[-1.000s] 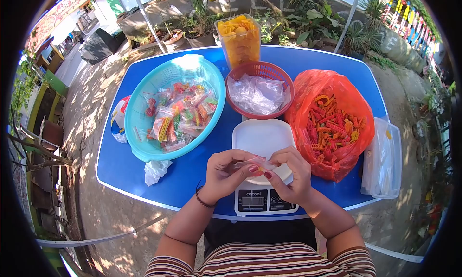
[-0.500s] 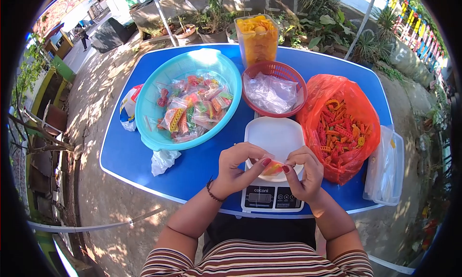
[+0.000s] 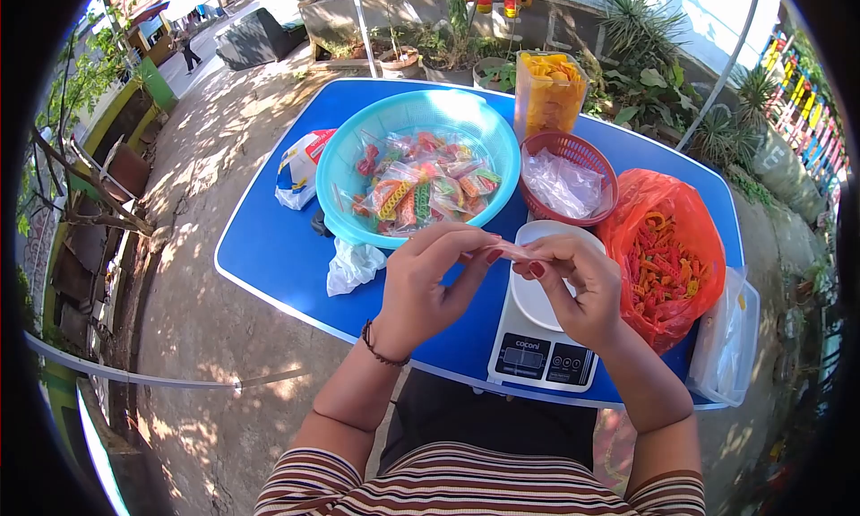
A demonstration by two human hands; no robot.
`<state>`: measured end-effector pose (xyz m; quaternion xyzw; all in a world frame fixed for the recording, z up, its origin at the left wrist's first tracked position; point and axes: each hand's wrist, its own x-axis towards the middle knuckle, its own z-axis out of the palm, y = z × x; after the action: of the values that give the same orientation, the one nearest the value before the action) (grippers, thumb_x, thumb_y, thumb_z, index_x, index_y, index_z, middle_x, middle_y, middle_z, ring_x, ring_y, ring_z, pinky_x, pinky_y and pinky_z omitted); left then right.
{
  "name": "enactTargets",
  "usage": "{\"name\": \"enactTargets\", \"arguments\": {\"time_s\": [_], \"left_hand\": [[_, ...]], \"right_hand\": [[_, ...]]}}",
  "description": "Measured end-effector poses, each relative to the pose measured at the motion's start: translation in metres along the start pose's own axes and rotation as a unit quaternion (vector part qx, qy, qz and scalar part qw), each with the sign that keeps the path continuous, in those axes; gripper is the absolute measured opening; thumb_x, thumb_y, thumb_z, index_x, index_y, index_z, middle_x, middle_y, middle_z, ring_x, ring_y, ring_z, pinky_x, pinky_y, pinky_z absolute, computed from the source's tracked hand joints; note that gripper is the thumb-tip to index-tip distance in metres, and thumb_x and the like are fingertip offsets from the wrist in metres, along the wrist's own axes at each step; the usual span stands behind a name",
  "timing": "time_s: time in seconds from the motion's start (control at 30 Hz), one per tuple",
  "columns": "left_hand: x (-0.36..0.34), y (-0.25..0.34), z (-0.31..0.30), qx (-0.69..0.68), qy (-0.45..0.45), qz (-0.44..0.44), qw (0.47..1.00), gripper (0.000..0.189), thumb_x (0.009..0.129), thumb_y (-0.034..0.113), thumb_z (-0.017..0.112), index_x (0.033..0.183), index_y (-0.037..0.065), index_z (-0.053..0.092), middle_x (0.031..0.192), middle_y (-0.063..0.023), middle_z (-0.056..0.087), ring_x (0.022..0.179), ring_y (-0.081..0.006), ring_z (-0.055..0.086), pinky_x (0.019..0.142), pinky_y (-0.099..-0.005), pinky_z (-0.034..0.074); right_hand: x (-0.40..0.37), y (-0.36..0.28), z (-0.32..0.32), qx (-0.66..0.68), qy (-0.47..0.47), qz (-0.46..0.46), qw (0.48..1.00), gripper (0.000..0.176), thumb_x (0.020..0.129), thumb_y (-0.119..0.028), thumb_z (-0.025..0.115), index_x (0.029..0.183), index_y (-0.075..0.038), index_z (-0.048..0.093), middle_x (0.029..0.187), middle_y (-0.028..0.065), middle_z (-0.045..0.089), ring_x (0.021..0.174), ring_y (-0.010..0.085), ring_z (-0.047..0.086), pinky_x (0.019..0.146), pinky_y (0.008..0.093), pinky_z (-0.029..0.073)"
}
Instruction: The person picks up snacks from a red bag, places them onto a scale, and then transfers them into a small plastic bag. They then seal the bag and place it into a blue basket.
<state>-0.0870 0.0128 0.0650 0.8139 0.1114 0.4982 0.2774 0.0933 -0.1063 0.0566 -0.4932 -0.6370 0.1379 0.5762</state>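
Between my two hands is a small clear plastic bag, stretched and pinched at its top edge. My left hand grips one end with thumb and forefinger; my right hand pinches the other. What the bag holds is hidden by my fingers. Both hands are raised above a white digital scale, whose white tray is partly covered by my right hand. Left of them stands a turquoise basin of filled snack bags. On the right, an open red plastic bag holds loose orange and red curly snacks.
A red basket holds clear plastic bags. Behind it stands a tall container of yellow chips. A clear plastic box is at the right edge of the blue table. A crumpled white bag lies near the basin.
Both hands have risen from over the scale tray with the small bag, which now looks pulled taut between the fingers. The camera view has shifted, moving the table rightward in the picture.
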Motion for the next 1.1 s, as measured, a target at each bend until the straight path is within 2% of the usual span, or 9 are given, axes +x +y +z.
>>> {"name": "enactTargets", "arguments": {"time_s": [0.07,0.2,0.33,0.37,0.4,0.53,0.6,0.97,1.1], "left_hand": [[-0.003,-0.006,-0.015,0.040,0.037,0.014,0.998,0.014,0.086,-0.006,0.074,0.099,-0.004,0.069,0.098,-0.0148,0.073,0.090,-0.0192,0.074,0.077,-0.0269,0.060],[-0.022,-0.028,-0.035,0.028,0.092,-0.098,0.991,0.012,0.090,-0.007,0.069,0.102,-0.006,0.067,0.107,-0.0166,0.072,0.101,-0.0214,0.072,0.088,-0.0312,0.061],[-0.043,-0.048,-0.053,0.125,0.084,-0.139,0.979,0.020,0.088,-0.006,0.072,0.107,-0.002,0.070,0.118,-0.0168,0.072,0.107,-0.0253,0.072,0.091,-0.0359,0.060],[-0.046,-0.048,-0.055,0.140,0.077,-0.147,0.976,0.022,0.087,-0.003,0.072,0.109,0.000,0.070,0.120,-0.0163,0.072,0.110,-0.0287,0.071,0.095,-0.0390,0.057],[-0.047,-0.047,-0.055,0.153,0.070,-0.154,0.974,0.024,0.087,0.000,0.073,0.111,0.002,0.071,0.122,-0.0158,0.072,0.113,-0.0321,0.070,0.099,-0.0420,0.054],[-0.049,-0.048,-0.053,0.334,-0.010,-0.115,0.935,0.034,0.088,0.006,0.072,0.122,0.007,0.071,0.135,-0.0149,0.066,0.133,-0.0372,0.056,0.117,-0.0553,0.033],[-0.053,-0.049,-0.051,0.300,-0.017,-0.138,0.944,0.035,0.089,0.007,0.071,0.123,0.007,0.070,0.138,-0.0144,0.064,0.138,-0.0366,0.051,0.121,-0.0583,0.023],[-0.040,-0.018,0.014,0.197,-0.107,-0.042,0.974,0.041,0.085,0.008,0.075,0.126,0.008,0.069,0.137,-0.0103,0.065,0.139,-0.0337,0.052,0.122,-0.0589,0.021],[-0.034,0.004,0.052,0.179,-0.174,-0.019,0.968,0.046,0.083,0.006,0.076,0.128,0.009,0.068,0.143,-0.0097,0.061,0.143,-0.0352,0.047,0.123,-0.0633,0.012]], "right_hand": [[0.024,0.004,0.017,-0.005,-0.001,-0.041,0.999,0.014,0.093,0.009,0.064,0.106,0.007,0.064,0.108,0.0151,0.069,0.096,0.0220,0.074,0.084,0.0300,0.062],[0.056,0.011,0.056,0.006,-0.026,-0.041,0.999,0.014,0.091,0.006,0.066,0.105,0.005,0.064,0.106,0.0158,0.068,0.098,0.0250,0.073,0.084,0.0311,0.062],[0.073,0.037,0.092,-0.027,-0.091,-0.048,0.994,0.023,0.088,0.003,0.067,0.111,0.004,0.065,0.117,0.0175,0.067,0.103,0.0307,0.071,0.090,0.0365,0.060],[0.076,0.040,0.097,-0.056,-0.110,-0.058,0.991,0.026,0.088,0.004,0.066,0.114,0.003,0.066,0.123,0.0176,0.067,0.107,0.0308,0.071,0.092,0.0366,0.060],[0.079,0.041,0.101,-0.090,-0.137,-0.072,0.984,0.032,0.089,-0.004,0.067,0.120,0.001,0.066,0.129,0.0205,0.065,0.118,0.0388,0.064,0.103,0.0463,0.052],[0.075,0.043,0.107,-0.214,-0.211,-0.059,0.952,0.038,0.092,-0.013,0.066,0.128,-0.001,0.065,0.134,0.0196,0.063,0.128,0.0373,0.057,0.113,0.0530,0.039],[0.072,0.042,0.102,-0.230,-0.222,-0.069,0.945,0.040,0.093,-0.015,0.065,0.130,-0.002,0.064,0.136,0.0186,0.063,0.129,0.0344,0.057,0.114,0.0538,0.036],[0.014,0.028,0.018,-0.229,-0.086,-0.094,0.965,0.024,0.090,-0.012,0.067,0.113,-0.002,0.069,0.117,0.0136,0.071,0.113,0.0301,0.066,0.108,0.0480,0.044],[-0.023,0.025,-0.015,-0.272,-0.022,-0.076,0.959,0.022,0.087,-0.008,0.069,0.108,-0.002,0.070,0.110,0.0128,0.071,0.108,0.0308,0.066,0.102,0.0464,0.048]]}}
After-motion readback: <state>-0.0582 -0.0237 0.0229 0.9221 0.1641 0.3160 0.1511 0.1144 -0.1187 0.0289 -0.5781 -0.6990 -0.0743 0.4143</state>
